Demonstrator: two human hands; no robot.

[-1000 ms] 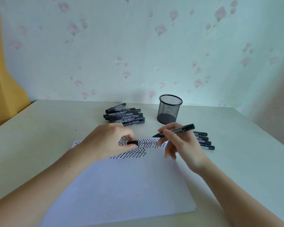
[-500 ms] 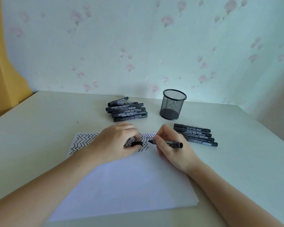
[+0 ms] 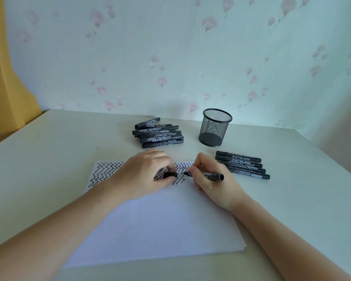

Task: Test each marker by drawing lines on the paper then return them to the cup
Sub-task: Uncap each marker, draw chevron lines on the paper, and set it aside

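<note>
The right hand (image 3: 213,179) is gripping an uncapped marker (image 3: 205,175), tip on the paper (image 3: 150,220) at centre frame, ready to draw. The left hand (image 3: 144,175) is pinching its cap (image 3: 170,175) while steadying the sheet. The cup (image 3: 215,127) is standing empty behind, upper right of centre.

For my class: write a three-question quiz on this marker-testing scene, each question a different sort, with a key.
1. True or false: the mesh cup holds markers.
2. Which hand grips the uncapped marker? A) left hand B) right hand
3. Fill in: the left hand pinches the marker's ____ over the paper.

Key: 1 false; 2 B; 3 cap.
</note>
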